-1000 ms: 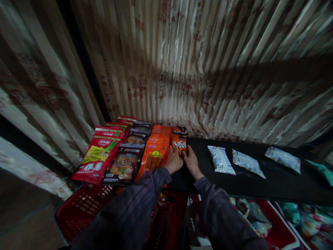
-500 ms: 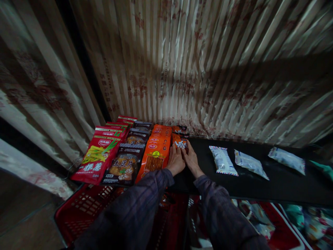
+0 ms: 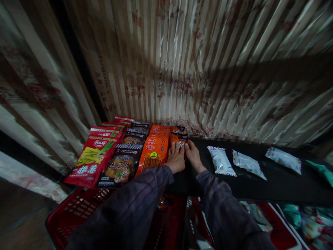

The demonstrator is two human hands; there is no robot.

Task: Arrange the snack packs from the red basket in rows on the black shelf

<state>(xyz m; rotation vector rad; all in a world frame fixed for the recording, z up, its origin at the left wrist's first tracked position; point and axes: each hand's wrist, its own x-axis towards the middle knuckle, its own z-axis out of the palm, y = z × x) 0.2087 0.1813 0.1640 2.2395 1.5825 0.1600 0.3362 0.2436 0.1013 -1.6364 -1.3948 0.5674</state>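
Observation:
My left hand (image 3: 176,159) lies palm down with its fingers stretched flat over the lower part of a small orange-and-black snack packet (image 3: 179,136). Beside that packet's right edge is my right hand (image 3: 194,157), fingers slightly bent and not closed round anything; whether its fingertips touch the packet I cannot tell. Another packet of the same look lies behind the first. Immediately left runs an overlapping row of orange snack packets (image 3: 154,147), then dark potato-slice packets (image 3: 119,166), then red snack bags (image 3: 91,163) at the shelf's left end.
On the black shelf (image 3: 192,180) to the right lie a white packet (image 3: 221,160), a second white packet (image 3: 248,163) and a third white packet (image 3: 283,159). A green packet (image 3: 321,172) is farther right. Red baskets (image 3: 78,211) stand below. Patterned sheeting (image 3: 161,69) hangs behind.
My right hand has come slightly off the orange-and-black packet to its right edge. My left hand has flattened over the packet's lower part. The view has shifted slightly.

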